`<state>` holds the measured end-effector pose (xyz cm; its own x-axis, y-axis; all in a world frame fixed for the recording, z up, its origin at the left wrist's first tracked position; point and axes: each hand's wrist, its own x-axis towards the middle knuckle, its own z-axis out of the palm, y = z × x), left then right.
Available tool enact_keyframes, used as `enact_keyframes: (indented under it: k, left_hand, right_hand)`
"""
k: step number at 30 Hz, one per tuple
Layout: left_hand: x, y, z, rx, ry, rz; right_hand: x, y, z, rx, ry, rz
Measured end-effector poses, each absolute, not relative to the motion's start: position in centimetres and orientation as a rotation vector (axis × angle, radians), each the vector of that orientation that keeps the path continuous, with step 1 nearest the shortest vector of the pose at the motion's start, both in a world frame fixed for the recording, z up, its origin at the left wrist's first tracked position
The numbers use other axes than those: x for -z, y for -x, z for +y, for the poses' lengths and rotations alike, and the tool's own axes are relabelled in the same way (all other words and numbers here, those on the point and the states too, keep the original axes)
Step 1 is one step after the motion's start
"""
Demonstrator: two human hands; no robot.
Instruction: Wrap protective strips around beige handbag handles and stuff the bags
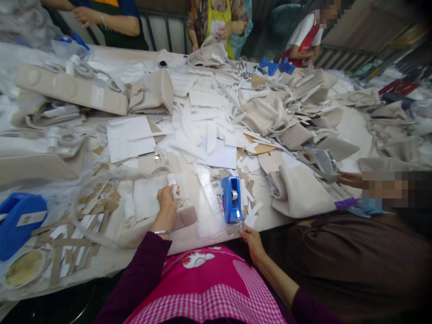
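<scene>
fingers of the left hand [166,202] are curled around a white-wrapped piece [172,181], holding it above a beige bag [185,218] that lies near the front edge of the bench [266,217]; fingers of the right hand [253,244] are drawn close together at the near end of a blue tape dispenser [231,209], and whether they have hold of a strip of tape is too small to tell. at the far left another blue dispenser [23,220] stands near the edge, with a round tub [47,262] of something yellowish just in front of it. next comes a heap of brown and white card strips [79,245], and a plastic-wrapped strap [77,211] loops around beside it toward the beige bag. between that bag and the blue tape dispenser lies a sheet of clear plastic [209,204]. just right of the dispenser are white paper scraps [251,215], then a folded beige piece [302,191], wide and soft-looking, resting on the bench. at the right a co-worker's hand [351,180] is beside a tape holder [324,161] with a brown roll. beyond, white strips, sheets and more beige bags lie piled across the middle.
</scene>
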<state>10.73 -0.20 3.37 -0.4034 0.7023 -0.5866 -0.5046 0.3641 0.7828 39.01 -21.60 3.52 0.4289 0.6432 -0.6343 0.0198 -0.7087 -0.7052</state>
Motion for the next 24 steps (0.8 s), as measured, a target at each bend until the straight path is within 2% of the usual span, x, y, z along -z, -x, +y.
enact_keyframes:
  k: [3, 6, 13, 17, 24]
  left_hand:
    - [-3.7, -10.7, -0.7, -1.384, -0.173, 1.522]
    - [-4.0, -10.8, -1.0, -1.435, -0.139, 1.550]
    - [-4.8, -11.0, -1.3, -1.477, -0.069, 1.587]
    - [-4.6, -10.9, -1.5, -1.443, -0.071, 1.601]
    - [-3.8, -10.7, -1.6, -1.438, -0.171, 1.614]
  right_hand:
    - [-3.9, -38.0, -22.0, -1.369, 2.188, -0.642]
    - [-6.4, -35.8, -19.2, -1.514, 2.092, -0.911]
    - [-14.2, -24.2, 0.3, -1.717, 1.420, -1.638]
    - [-12.8, -18.4, 7.1, -1.818, 1.566, -1.906]
    - [-8.5, -14.7, 10.1, -1.675, 1.942, -2.298]
